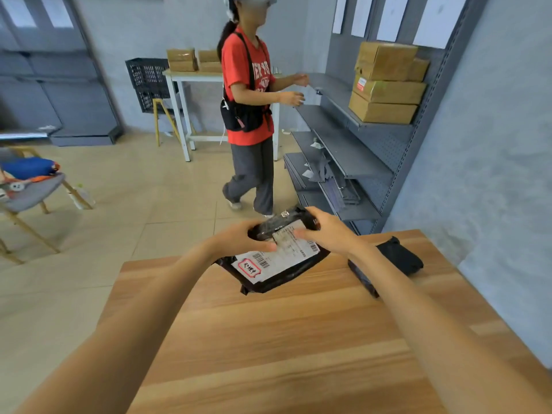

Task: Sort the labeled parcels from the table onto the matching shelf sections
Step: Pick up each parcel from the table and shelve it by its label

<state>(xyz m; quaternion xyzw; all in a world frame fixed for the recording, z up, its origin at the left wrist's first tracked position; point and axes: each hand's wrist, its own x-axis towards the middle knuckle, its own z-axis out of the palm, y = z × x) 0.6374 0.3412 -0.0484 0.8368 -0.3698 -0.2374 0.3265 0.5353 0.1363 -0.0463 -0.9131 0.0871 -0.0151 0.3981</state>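
Fingers: left hand (239, 239) curls round the near-left end of a small black parcel (280, 227); right hand (328, 231) grips its far-right end, thumb on the white label.
Held parcel: lifted just above a larger black parcel (277, 267), at the far edge of the counter (268, 339).
Larger parcel: flat on the counter, white label with a red-framed tag facing up, directly beneath both hands.
Third parcel: black parcel (388, 264) on the counter, just right of the right wrist.
Risk: glossy wrap may slip from the fingers; the thumb hides part of the label, so a misread could send it to the wrong section.
Shelf: grey shelf (343, 150) ahead right, well apart from the hands; cardboard boxes (386, 85) stacked on an upper level.
Bystander: person in a red shirt (248, 94) stands beside the shelf, possibly blocking access.
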